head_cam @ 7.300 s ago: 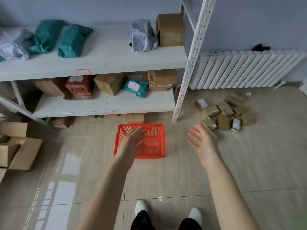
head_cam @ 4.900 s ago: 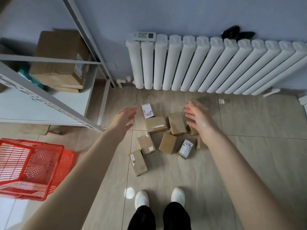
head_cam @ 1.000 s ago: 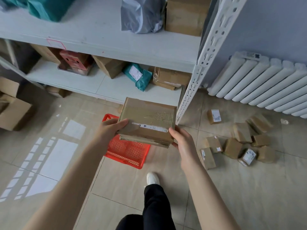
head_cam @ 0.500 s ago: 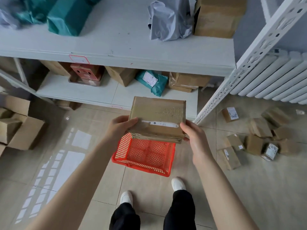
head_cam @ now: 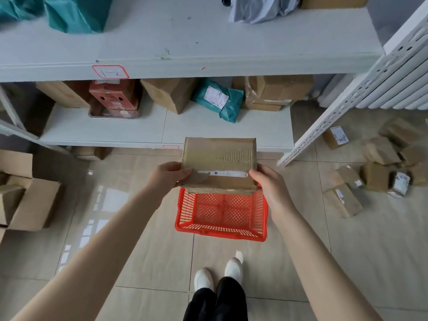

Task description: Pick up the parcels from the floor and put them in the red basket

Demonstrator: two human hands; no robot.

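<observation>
Flat cardboard parcel [head_cam: 220, 162] held in the air over the far rim of the red basket [head_cam: 220, 232].
The left grip [head_cam: 168, 176] clasps its left end and the right grip [head_cam: 272, 187] its right end. Its long axis runs left to right, with the broad taped face tilted up. Small parcels [head_cam: 374, 177] lie on the floor at the right.

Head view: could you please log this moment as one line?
left hand: grips flat brown cardboard parcel | right hand: grips it | red plastic basket: on floor below it | small brown cardboard boxes: floor, right
</observation>
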